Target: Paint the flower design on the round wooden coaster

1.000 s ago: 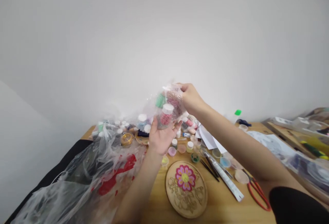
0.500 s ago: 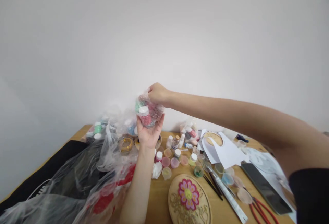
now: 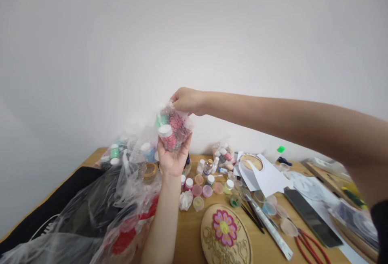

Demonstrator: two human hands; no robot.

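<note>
Raised above the table, my left hand (image 3: 172, 158) cups from below a small clear plastic bag (image 3: 174, 128) of little jars with white lids, red and green contents showing through. My right hand (image 3: 188, 100) pinches the top of that bag, fingers closed on the plastic. Below them on the wooden table (image 3: 266, 248) stand several small paint pots (image 3: 202, 187) and a round wooden plaque (image 3: 226, 233) with a pink painted flower.
A large crumpled clear plastic sheet (image 3: 91, 219) with red print covers the table's left side over something black. Brushes and a ruler (image 3: 271, 231), red-handled scissors (image 3: 306, 250), white paper cutouts (image 3: 266, 179) and a dark phone (image 3: 312, 217) lie to the right. A white wall stands behind.
Both hands, with the bag of jars between them, rose a little and shifted left; the view turned so more of the table's right side shows.
</note>
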